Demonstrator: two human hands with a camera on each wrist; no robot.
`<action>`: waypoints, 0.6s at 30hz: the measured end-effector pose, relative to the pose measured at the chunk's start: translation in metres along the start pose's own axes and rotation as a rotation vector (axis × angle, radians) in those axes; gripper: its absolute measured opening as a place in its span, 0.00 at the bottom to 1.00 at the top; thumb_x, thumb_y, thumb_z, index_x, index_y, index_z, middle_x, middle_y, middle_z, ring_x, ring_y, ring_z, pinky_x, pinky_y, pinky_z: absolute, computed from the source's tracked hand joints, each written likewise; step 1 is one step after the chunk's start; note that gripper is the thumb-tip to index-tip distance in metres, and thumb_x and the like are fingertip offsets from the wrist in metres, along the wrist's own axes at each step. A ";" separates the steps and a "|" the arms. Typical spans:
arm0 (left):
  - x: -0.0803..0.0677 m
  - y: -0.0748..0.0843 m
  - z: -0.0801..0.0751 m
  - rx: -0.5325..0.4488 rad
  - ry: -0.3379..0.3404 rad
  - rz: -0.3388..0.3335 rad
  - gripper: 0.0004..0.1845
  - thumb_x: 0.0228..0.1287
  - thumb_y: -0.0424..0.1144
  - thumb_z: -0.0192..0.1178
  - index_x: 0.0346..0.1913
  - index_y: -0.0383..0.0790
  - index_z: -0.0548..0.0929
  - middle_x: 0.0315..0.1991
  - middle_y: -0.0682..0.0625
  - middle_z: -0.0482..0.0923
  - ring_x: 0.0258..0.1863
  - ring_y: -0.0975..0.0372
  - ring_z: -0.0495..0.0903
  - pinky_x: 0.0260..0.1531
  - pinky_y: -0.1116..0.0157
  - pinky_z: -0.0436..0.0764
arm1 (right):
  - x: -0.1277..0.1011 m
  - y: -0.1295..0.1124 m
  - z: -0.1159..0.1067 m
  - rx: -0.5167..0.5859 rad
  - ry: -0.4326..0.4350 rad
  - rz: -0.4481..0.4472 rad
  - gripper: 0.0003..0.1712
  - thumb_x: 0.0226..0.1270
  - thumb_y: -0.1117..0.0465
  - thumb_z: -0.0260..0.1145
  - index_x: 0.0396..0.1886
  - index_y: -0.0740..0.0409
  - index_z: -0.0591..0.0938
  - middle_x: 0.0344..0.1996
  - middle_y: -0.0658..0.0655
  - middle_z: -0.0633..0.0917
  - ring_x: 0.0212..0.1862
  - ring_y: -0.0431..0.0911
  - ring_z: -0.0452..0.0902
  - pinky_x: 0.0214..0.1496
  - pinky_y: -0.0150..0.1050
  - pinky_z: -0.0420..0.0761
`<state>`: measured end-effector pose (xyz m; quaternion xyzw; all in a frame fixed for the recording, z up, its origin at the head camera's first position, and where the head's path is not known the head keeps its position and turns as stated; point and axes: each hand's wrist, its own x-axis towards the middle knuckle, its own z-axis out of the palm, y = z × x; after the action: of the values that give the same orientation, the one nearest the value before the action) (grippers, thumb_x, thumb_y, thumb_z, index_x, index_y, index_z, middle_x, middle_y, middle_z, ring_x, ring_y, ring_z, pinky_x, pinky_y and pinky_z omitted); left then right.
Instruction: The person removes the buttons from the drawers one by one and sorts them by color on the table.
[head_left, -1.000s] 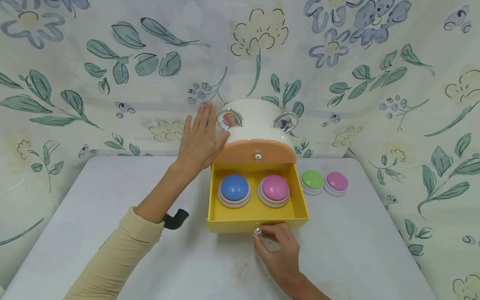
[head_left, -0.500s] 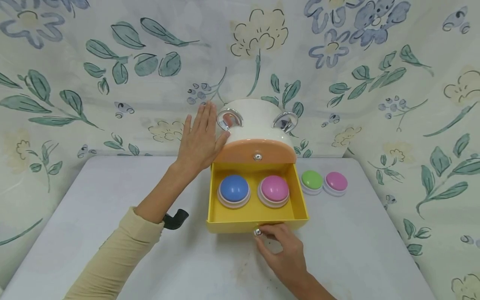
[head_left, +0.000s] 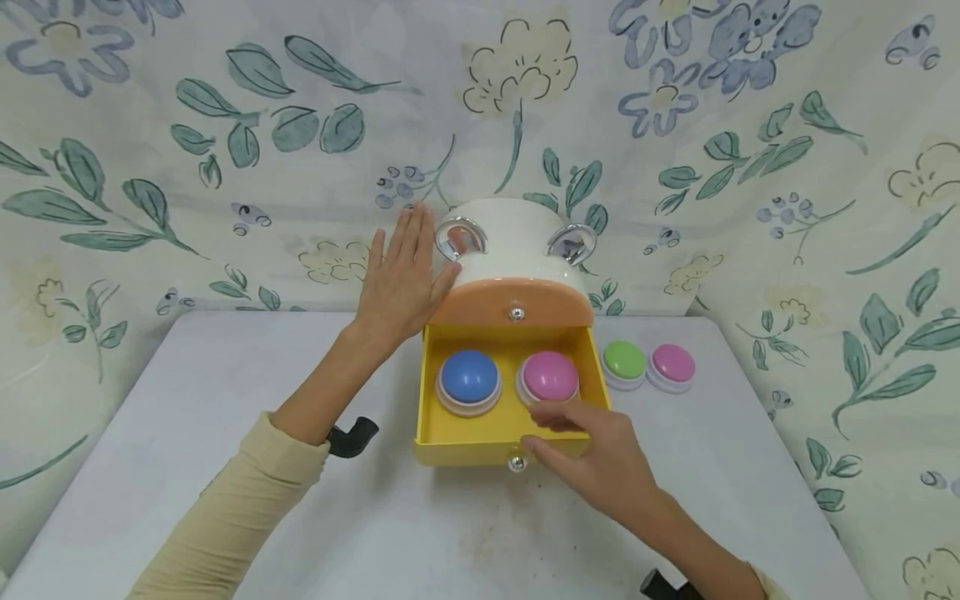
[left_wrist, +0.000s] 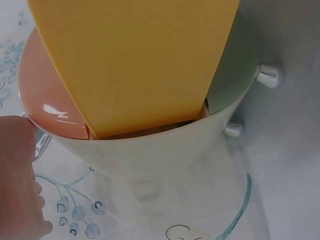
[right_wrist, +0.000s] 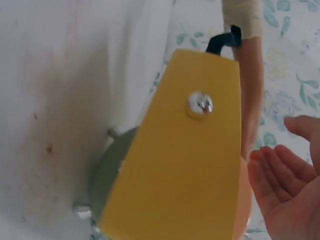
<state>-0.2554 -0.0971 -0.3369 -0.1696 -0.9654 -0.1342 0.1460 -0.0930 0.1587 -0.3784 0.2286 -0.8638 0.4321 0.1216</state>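
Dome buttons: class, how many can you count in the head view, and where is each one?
4. The blue button and a pink button sit in the open yellow drawer; a green button and another pink button stand on the table right of it. Closed drawers could hide more.

Two hands show: the left hand point(head_left: 401, 279) and the right hand point(head_left: 600, 460). There is one white drawer cabinet point(head_left: 517, 250) on one desk point(head_left: 225, 433). The cabinet shows three drawers: one yellow drawer point(head_left: 480, 437), one orange drawer point(head_left: 513, 304) and one green drawer point(left_wrist: 230, 75). Four dome buttons can be counted: one blue button point(head_left: 469, 377), one green button point(head_left: 624, 360) and two pink ones, a pink button in the drawer point(head_left: 550, 375) and a pink button on the desk point(head_left: 672, 363). Two chrome rings point(head_left: 461, 237) sit on the cabinet's top. Three small silver knobs point(head_left: 516, 313) are visible from the head view and the left wrist view together. One floral cloth point(head_left: 225, 125) hangs behind.
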 end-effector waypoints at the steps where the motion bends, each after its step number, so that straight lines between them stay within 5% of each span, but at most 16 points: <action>1: 0.000 0.000 0.000 0.001 -0.001 -0.001 0.42 0.79 0.55 0.42 0.79 0.32 0.39 0.80 0.40 0.36 0.79 0.52 0.34 0.73 0.47 0.36 | 0.006 0.000 -0.002 -0.037 -0.027 0.004 0.20 0.53 0.62 0.80 0.47 0.58 0.88 0.39 0.50 0.89 0.42 0.43 0.85 0.46 0.39 0.84; 9: 0.001 0.000 -0.001 -0.001 -0.020 -0.010 0.42 0.79 0.56 0.41 0.79 0.33 0.38 0.80 0.41 0.35 0.78 0.53 0.33 0.73 0.48 0.34 | 0.049 0.014 0.000 -0.169 -0.299 -0.011 0.31 0.56 0.49 0.78 0.58 0.56 0.83 0.51 0.52 0.86 0.54 0.48 0.80 0.56 0.46 0.80; 15: 0.000 -0.001 -0.001 -0.005 -0.015 -0.004 0.42 0.79 0.56 0.40 0.79 0.33 0.38 0.80 0.41 0.35 0.78 0.53 0.33 0.73 0.48 0.34 | 0.073 0.027 0.016 -0.211 -0.418 -0.083 0.34 0.56 0.47 0.79 0.61 0.52 0.81 0.29 0.52 0.81 0.32 0.43 0.71 0.34 0.36 0.74; 18: 0.000 -0.002 -0.001 -0.005 -0.012 -0.002 0.42 0.79 0.56 0.41 0.79 0.33 0.39 0.80 0.41 0.35 0.79 0.53 0.33 0.73 0.48 0.34 | 0.081 0.031 0.023 -0.253 -0.442 -0.085 0.34 0.55 0.45 0.78 0.61 0.49 0.80 0.34 0.47 0.81 0.35 0.41 0.72 0.37 0.34 0.74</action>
<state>-0.2554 -0.0988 -0.3368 -0.1698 -0.9661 -0.1355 0.1396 -0.1789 0.1325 -0.3804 0.3366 -0.9062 0.2549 -0.0247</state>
